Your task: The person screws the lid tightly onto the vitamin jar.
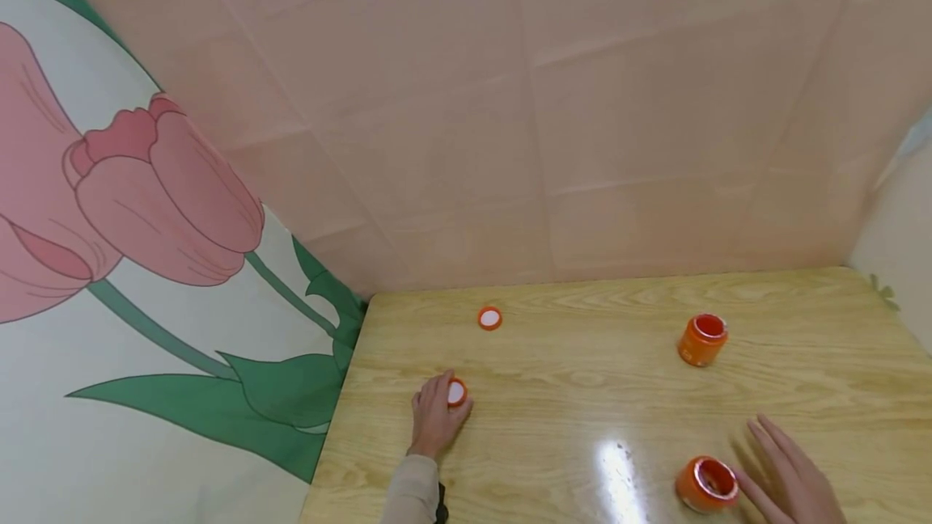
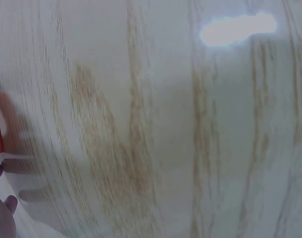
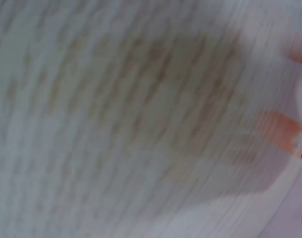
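Observation:
On the left of the table, my left hand (image 1: 434,419) grips an orange lid (image 1: 456,392) with a white inside, fingers on one side and thumb on the other. In the left wrist view, only part of that orange rim and some fingertips (image 2: 3,210) show at the left edge. At the front right, an open orange jar (image 1: 706,484) stands upright. Beside it is my right hand (image 1: 790,471), fingers extended, one fingertip close to the jar's side; touching or apart I cannot tell. The right wrist view is blurred, with an orange jar (image 3: 283,133) at its right edge.
A second orange-rimmed lid (image 1: 490,318) lies white side up near the table's back edge. Another open orange jar (image 1: 703,340) stands at the back right. Behind the wooden table (image 1: 582,378) hangs a pinkish sheet (image 1: 539,120); a tulip-printed wall (image 1: 167,192) borders the left.

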Demonstrator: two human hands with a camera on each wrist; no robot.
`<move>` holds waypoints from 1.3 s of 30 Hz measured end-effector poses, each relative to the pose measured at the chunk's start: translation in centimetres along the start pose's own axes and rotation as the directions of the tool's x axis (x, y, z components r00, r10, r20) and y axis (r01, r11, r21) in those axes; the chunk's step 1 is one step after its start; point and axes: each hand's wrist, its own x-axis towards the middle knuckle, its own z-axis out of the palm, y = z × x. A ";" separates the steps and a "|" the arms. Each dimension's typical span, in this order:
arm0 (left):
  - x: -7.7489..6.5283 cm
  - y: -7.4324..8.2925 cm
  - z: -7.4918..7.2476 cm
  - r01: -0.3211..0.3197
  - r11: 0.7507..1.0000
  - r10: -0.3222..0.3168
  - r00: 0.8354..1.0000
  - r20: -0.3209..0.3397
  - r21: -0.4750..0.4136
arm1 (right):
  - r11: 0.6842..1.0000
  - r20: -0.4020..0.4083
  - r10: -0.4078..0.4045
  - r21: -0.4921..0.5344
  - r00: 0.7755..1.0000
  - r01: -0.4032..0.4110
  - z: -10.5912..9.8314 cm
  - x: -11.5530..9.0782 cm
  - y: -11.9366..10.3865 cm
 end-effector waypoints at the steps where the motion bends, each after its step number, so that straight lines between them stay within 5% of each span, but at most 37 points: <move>1: 0.0 0.0 0.0 -0.004 1.000 0.004 1.000 -0.003 0.004 | 1.000 -0.008 -0.014 -0.002 1.000 0.014 0.0 0.0 0.1; 15: -0.2 -0.3 -0.3 0.012 1.000 -0.012 1.000 0.011 -0.002 | 0.990 0.012 -0.134 0.032 0.991 0.134 -0.3 -0.3 0.2; 24: -0.4 -0.7 -0.1 -0.027 1.000 0.027 0.997 -0.079 0.003 | 0.980 0.042 -0.187 0.073 0.982 0.183 0.3 -0.1 -0.1; 33: -0.4 -0.9 -0.1 -0.012 1.000 0.011 0.997 -0.080 -0.017 | 0.866 -0.069 -0.442 0.228 0.894 0.445 1.6 0.4 1.1; 39: -0.4 -0.9 -0.2 0.007 0.999 -0.009 0.998 -0.067 -0.035 | 0.888 -0.027 -0.398 0.237 0.917 0.393 1.7 0.1 0.2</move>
